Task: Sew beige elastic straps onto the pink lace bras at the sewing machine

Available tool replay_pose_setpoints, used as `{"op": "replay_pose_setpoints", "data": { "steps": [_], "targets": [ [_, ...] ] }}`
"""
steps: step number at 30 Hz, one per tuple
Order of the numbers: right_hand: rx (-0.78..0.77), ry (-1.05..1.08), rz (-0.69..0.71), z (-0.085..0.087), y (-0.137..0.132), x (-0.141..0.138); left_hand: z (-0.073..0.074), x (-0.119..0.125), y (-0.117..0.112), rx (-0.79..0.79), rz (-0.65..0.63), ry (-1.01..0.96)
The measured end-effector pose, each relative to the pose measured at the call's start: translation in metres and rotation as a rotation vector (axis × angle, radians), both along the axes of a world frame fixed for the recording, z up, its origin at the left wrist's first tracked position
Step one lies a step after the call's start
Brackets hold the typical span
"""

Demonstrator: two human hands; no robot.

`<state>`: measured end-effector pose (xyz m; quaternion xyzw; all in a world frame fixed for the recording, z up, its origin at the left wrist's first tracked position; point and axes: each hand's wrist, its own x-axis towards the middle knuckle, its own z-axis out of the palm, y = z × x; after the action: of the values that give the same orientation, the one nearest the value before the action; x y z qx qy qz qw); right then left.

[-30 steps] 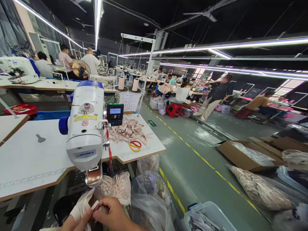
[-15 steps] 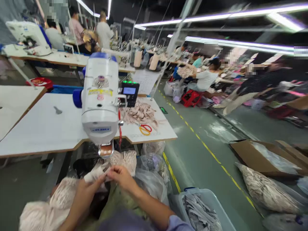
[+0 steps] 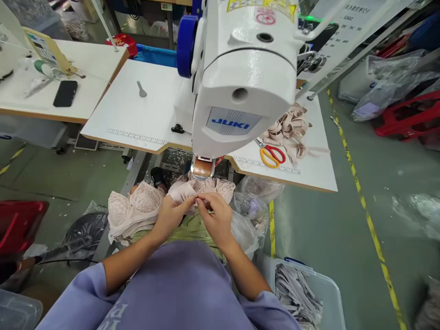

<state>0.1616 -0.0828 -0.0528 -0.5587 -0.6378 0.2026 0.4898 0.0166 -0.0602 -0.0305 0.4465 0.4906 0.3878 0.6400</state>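
Note:
Pale pink lace bras lie in a pile across my lap and below the sewing machine. My left hand is closed on the fabric of one bra, its thumb and fingers pinching the edge. Against it, my right hand pinches at the same edge, fingertips meeting the left thumb. What exactly lies between the right fingertips is too small to make out. Just above both hands is the machine's needle end with a brown guard.
Scissors with red and yellow handles and beige straps lie on the white table. A clear bin of grey strips stands at my lower right. A phone rests on the left table.
My view has swung down and left, bringing the machine closer. Both hands remain together at the bra fabric, still pinching.

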Motion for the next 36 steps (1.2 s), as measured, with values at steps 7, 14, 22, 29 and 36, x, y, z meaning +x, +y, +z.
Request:
{"op": "replay_pose_setpoints", "data": {
  "steps": [7, 14, 22, 29, 36],
  "targets": [
    [-0.237, 0.074, 0.038, -0.002, 0.001, 0.014, -0.005, 0.0, 0.0, 0.127, -0.048, 0.167],
    [-0.373, 0.094, 0.248, 0.01, 0.009, 0.027, -0.004, -0.01, 0.003, 0.285, -0.152, 0.262],
    [-0.464, 0.118, 0.339, 0.017, 0.012, 0.028, -0.008, -0.011, 0.012, 0.141, -0.233, 0.112],
    [-0.418, 0.06, 0.226, 0.006, 0.007, 0.021, -0.005, -0.012, 0.016, 0.04, -0.295, 0.163],
    [-0.557, 0.226, 0.269, 0.003, 0.012, 0.043, 0.002, -0.019, 0.025, 0.247, -0.297, 0.396]
  ]
}}
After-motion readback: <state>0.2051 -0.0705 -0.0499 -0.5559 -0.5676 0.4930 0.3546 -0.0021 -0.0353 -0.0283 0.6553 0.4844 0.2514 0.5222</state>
